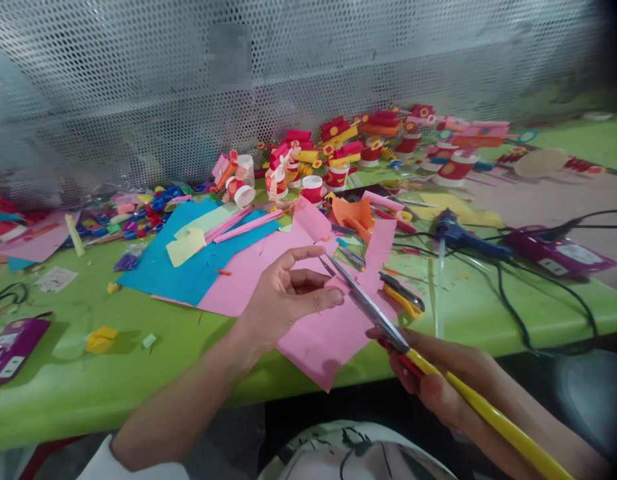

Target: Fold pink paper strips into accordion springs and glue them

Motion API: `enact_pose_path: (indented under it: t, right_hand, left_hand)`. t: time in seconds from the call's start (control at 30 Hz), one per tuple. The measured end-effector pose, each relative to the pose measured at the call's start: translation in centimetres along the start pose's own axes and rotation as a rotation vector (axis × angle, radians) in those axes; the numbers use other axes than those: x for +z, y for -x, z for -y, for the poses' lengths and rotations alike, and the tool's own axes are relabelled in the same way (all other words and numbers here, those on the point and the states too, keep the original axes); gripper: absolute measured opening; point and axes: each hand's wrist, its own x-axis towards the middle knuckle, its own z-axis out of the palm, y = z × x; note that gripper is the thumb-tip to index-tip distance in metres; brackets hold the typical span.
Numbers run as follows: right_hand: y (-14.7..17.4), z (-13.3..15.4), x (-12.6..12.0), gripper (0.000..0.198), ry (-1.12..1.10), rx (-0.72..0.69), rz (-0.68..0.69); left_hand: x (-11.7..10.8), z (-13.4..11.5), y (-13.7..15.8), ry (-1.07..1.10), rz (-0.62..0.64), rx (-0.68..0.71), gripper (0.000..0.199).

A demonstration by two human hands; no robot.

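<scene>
My left hand (283, 293) pinches a small piece of pink paper (339, 285) between thumb and fingers. My right hand (428, 380) is wrapped round a pair of scissors (372, 311) with yellow handles, its long blades pointing up and left. The blade tips are slightly apart and lie right by the small pink piece; whether they touch it I cannot tell. Below both hands a large pink paper sheet (318, 347) covers the table edge, partly over a blue sheet (163, 267). A cutter knife (402, 291) lies just beyond my right hand.
Several red cups (455, 168) with paper tubes stand along the perforated metal wall (188, 100). A blue glue gun (471, 237), cables and a purple power strip (558, 253) lie right; another purple power strip (18, 343) lies left. Colourful small pieces (153, 210) are heaped at back left.
</scene>
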Motion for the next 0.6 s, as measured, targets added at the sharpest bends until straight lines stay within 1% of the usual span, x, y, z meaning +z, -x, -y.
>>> enact_pose_path:
  t: [0.07, 0.1, 0.17, 0.27, 0.4, 0.47, 0.6]
  right_hand:
    - [0.1, -0.2, -0.1, 0.045, -0.011, 0.050, 0.079]
    - [0.1, -0.4, -0.2, 0.047, -0.014, 0.068, 0.093]
    - [0.2, -0.7, -0.3, 0.046, -0.014, 0.081, 0.084]
    - [0.2, -1.1, -0.3, 0.044, -0.025, 0.083, 0.116]
    - [0.1, -0.9, -0.2, 0.047, -0.078, 0.135, 0.152]
    - [0.1, -0.3, 0.2, 0.051, -0.126, 0.172, 0.127]
    - [0.2, 1.3, 1.0, 0.059, -0.179, 0.214, -0.015]
  left_hand:
    - [0.0, 0.0, 0.0, 0.003, 0.001, 0.001, 0.063]
    - [0.0, 0.0, 0.0, 0.004, 0.003, 0.002, 0.063]
    - [0.0, 0.0, 0.0, 0.004, 0.004, 0.004, 0.063]
    - [0.0, 0.0, 0.0, 0.009, 0.000, 0.003, 0.063]
    - [0.0, 0.0, 0.0, 0.031, 0.000, -0.006, 0.063]
    - [0.0, 0.0, 0.0, 0.030, 0.003, -0.006, 0.062]
    - [0.0, 0.0, 0.0, 0.028, 0.006, -0.008, 0.063]
